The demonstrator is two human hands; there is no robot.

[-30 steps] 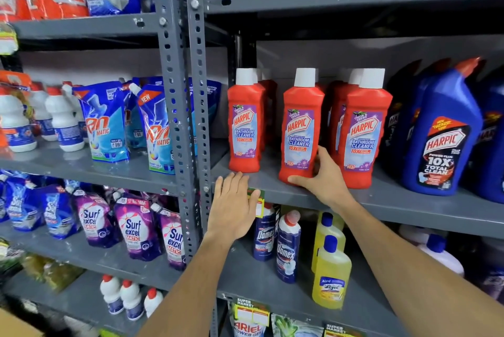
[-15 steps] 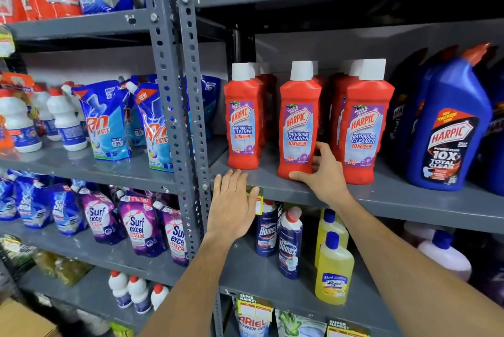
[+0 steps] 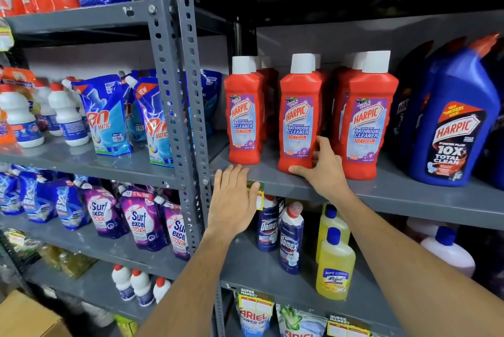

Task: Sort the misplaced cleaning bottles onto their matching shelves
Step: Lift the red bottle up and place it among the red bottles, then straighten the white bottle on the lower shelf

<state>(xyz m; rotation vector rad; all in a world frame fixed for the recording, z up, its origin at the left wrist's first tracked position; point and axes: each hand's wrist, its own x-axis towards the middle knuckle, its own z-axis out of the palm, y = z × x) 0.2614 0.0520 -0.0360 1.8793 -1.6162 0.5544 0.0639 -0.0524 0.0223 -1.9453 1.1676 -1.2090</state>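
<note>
Red Harpic bathroom cleaner bottles with white caps stand in rows on the grey middle shelf. My right hand wraps the base of the middle front red bottle, thumb in front and fingers on its right side. My left hand lies flat and open against the shelf's front edge, below the left red bottle, holding nothing. A third front red bottle stands to the right, touching my right hand. Big blue Harpic bottles fill the right end.
A perforated grey upright post divides the racks. Rin and Surf Excel pouches fill the left shelves. Below the red bottles stand blue Domex bottles, yellow Lizol bottles and a pink bottle. A cardboard box sits bottom left.
My right hand has slid the middle red bottle a little back and upright on the shelf, fingers reaching higher along its side. My left hand stays flat on the shelf edge.
</note>
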